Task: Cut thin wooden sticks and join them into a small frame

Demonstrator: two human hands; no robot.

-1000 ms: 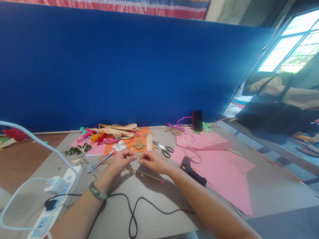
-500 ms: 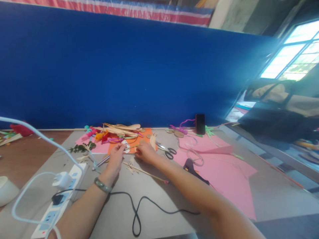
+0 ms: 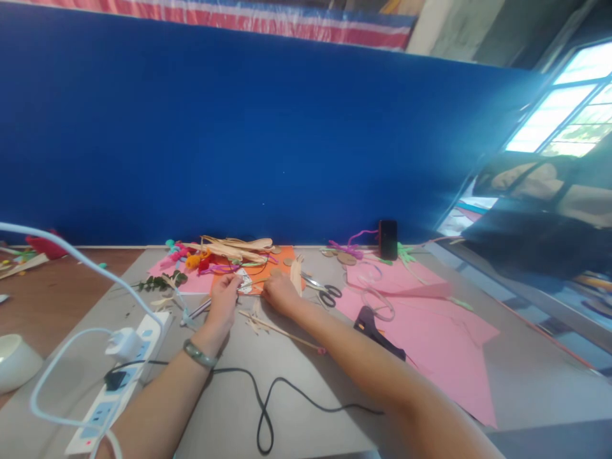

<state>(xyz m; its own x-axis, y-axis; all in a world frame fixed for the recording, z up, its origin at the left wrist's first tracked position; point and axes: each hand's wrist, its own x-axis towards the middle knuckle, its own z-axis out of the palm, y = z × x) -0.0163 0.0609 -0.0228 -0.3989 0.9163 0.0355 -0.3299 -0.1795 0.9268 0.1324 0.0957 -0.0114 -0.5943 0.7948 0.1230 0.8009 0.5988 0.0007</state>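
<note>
My left hand (image 3: 224,298), with a bracelet on the wrist, pinches one end of a thin yellowish strand (image 3: 254,282). At the other end my right hand (image 3: 281,294) is closed, its fingertips partly hidden behind its own back. The strand runs nearly level between the two hands, over an orange sheet (image 3: 229,279). A small white printed piece (image 3: 245,280) lies just beside my left fingertips. Behind the hands is a pile of dried pale husk strips (image 3: 239,247). Scissors (image 3: 327,294) with black handles lie right of my right hand.
A hot glue gun (image 3: 375,331) rests on pink paper (image 3: 444,357) at the right. A phone (image 3: 387,240) leans against the blue partition (image 3: 268,127). At the left are a power strip (image 3: 108,398) and a white cup (image 3: 16,363). A black cable (image 3: 261,401) loops across the table.
The view has shifted slightly, so everything sits a little further right. Both hands keep nearly the same pose, with the strand still between them.
</note>
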